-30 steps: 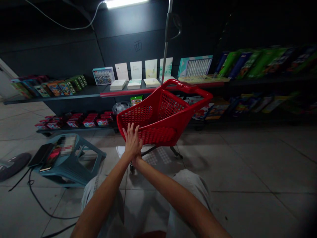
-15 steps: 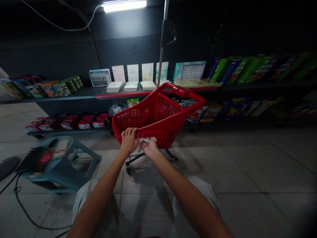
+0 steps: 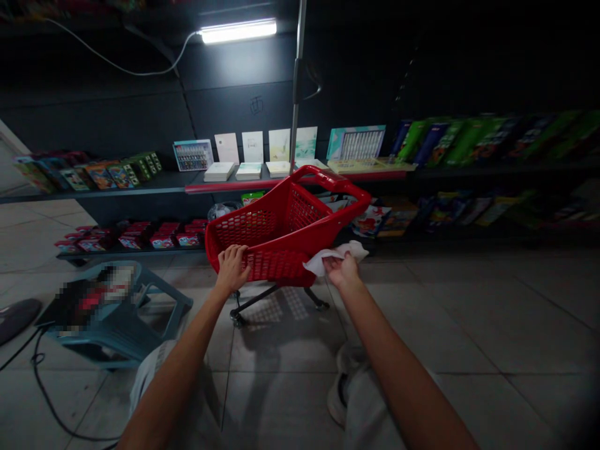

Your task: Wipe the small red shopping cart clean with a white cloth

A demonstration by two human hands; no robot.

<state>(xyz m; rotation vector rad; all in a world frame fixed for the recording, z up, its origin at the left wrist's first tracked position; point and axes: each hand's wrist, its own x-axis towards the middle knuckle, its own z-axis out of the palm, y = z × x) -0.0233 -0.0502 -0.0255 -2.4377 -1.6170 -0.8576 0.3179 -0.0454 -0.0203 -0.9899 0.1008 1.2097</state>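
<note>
A small red plastic shopping cart [image 3: 281, 219] stands on the tiled floor in front of me, its handle toward the shelves. My left hand [image 3: 231, 267] grips the cart's near rim with curled fingers. My right hand [image 3: 344, 271] holds a crumpled white cloth [image 3: 335, 255] against the cart's right side, just below the rim.
A teal plastic stool [image 3: 126, 312] with a few items on top stands at the left, cables [image 3: 42, 387] on the floor beside it. Dark shelves [image 3: 154, 181] with boxes, cards and packets line the wall. A metal pole [image 3: 295, 94] rises behind the cart.
My hands were pressed together, then parted. The left hand took the cart's rim, and the right hand carried the white cloth from the cart's near end round to its right side.
</note>
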